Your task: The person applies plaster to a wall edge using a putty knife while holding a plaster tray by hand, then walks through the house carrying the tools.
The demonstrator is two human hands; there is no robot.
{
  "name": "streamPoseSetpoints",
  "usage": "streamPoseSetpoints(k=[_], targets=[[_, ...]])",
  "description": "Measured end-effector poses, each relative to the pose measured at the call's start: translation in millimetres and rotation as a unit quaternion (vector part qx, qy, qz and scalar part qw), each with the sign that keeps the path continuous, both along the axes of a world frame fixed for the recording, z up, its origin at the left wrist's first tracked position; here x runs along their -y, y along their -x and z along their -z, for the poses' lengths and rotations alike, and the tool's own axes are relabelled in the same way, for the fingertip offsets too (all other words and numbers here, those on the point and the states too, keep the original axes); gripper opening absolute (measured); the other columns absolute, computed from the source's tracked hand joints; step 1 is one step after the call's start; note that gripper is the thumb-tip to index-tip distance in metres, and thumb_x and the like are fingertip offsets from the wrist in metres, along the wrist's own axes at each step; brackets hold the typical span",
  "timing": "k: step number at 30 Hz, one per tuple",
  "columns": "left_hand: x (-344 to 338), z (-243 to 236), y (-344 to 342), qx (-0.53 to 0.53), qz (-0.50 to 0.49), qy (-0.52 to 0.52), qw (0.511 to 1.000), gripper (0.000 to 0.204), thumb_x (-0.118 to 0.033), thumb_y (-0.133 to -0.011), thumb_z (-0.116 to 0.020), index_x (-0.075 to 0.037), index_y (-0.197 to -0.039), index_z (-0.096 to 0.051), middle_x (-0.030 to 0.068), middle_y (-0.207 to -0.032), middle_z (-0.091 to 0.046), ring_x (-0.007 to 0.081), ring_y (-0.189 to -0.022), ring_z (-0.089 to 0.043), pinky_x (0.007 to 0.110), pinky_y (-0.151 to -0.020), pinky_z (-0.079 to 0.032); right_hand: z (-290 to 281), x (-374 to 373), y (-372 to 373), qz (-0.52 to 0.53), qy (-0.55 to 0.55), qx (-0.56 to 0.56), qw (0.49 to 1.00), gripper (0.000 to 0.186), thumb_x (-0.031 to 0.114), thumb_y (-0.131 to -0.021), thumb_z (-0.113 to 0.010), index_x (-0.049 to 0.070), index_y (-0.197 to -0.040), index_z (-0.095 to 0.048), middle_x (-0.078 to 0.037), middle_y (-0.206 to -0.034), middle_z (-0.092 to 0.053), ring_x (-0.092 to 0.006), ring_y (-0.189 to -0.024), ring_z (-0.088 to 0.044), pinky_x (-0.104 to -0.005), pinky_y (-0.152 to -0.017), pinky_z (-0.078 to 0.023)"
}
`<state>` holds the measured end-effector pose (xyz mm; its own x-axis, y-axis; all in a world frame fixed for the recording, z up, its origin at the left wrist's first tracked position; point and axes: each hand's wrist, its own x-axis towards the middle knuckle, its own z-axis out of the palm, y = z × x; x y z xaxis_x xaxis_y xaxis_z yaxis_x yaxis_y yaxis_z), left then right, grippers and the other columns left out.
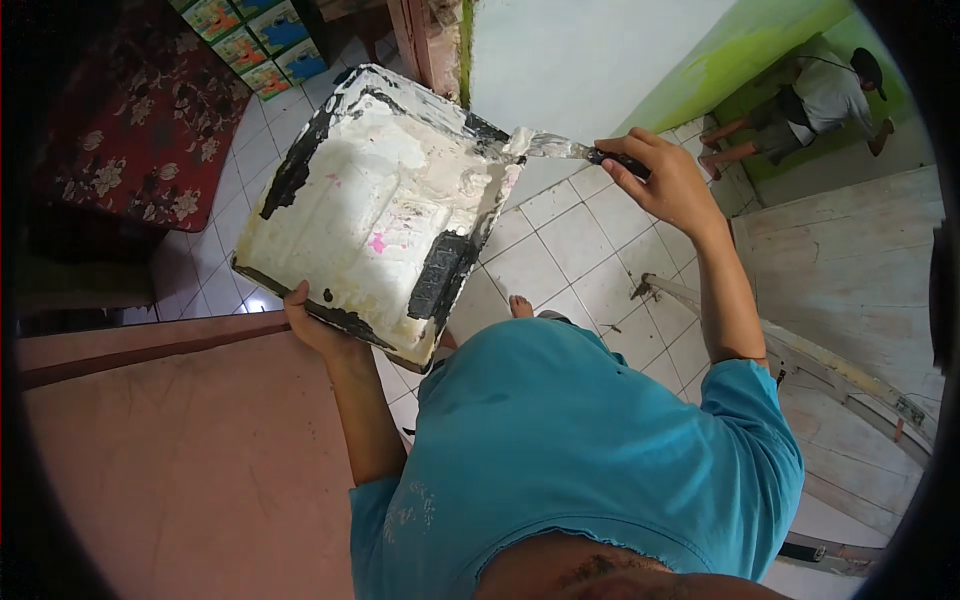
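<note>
My left hand (318, 322) grips the near left edge of a paint tray (370, 215), thumb over the rim and the other fingers hidden beneath. White and cream paste coats the tray, thickest toward its far right corner, with black plastic showing through in patches and a small pink spot near the middle. In my right hand (665, 180) is a putty knife (560, 147), fingers closed round its dark handle. Its blade points left and carries a lump of whitish paste (519, 142) at the tip, right at the tray's far right rim.
A person (820, 105) in a grey shirt and dark cap bends by a green wall at the far right. Wooden boards (850, 270) stand on the right, a pinkish panel (180, 430) at left. Beyond are a red floral cloth (130, 130), stacked colourful boxes (255, 45) and floor tiles (570, 245).
</note>
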<state>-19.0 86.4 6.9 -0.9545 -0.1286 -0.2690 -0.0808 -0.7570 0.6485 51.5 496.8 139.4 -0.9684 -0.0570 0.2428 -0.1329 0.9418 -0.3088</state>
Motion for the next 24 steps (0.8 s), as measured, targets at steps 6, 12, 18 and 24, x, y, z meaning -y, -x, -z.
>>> streamPoseSetpoints(k=[6,12,18,24], targets=[[-1,8,-1,0.008,-0.012,0.010,1.000,0.065,-0.027,-0.084,-0.060,0.001,-0.141,-0.046,0.0167,-0.134,-0.056,0.0327,-0.122,-0.058,0.044,-0.103,-0.048,1,10,21,-0.015,0.021,0.032,0.999,0.021,0.021,-0.097,-0.065,0.004,-0.106,-0.075,-0.016,-0.091,-0.073,-0.0340,-0.076,-0.069,-0.0427,-0.070,-0.053],[8,17,7,0.016,-0.018,0.006,1.000,0.064,-0.026,-0.084,-0.059,0.001,-0.141,-0.046,0.0167,-0.133,-0.056,0.0325,-0.122,-0.058,0.044,-0.103,-0.048,14,28,35,-0.005,0.014,0.103,0.995,0.021,0.019,-0.098,-0.062,0.002,-0.101,-0.075,-0.020,-0.076,-0.070,-0.0384,-0.069,-0.066,-0.0460,-0.068,-0.052],[17,29,15,0.015,-0.021,-0.002,1.000,0.064,-0.026,-0.084,-0.060,0.001,-0.141,-0.046,0.0163,-0.133,-0.056,0.0320,-0.122,-0.057,0.043,-0.103,-0.048,38,34,52,-0.022,0.000,0.141,0.990,0.027,0.020,-0.103,-0.059,-0.002,-0.093,-0.071,-0.014,-0.065,-0.065,-0.0284,-0.052,-0.059,-0.0383,-0.054,-0.047],[15,30,16,0.024,-0.028,0.002,0.999,0.065,-0.028,-0.085,-0.060,0.001,-0.142,-0.046,0.0167,-0.134,-0.056,0.0317,-0.122,-0.057,0.042,-0.103,-0.047,38,35,56,0.074,0.178,0.326,0.926,0.041,0.027,-0.107,-0.051,0.001,-0.077,-0.061,-0.001,-0.058,-0.057,-0.0075,-0.040,-0.050,-0.0265,-0.039,-0.039]])
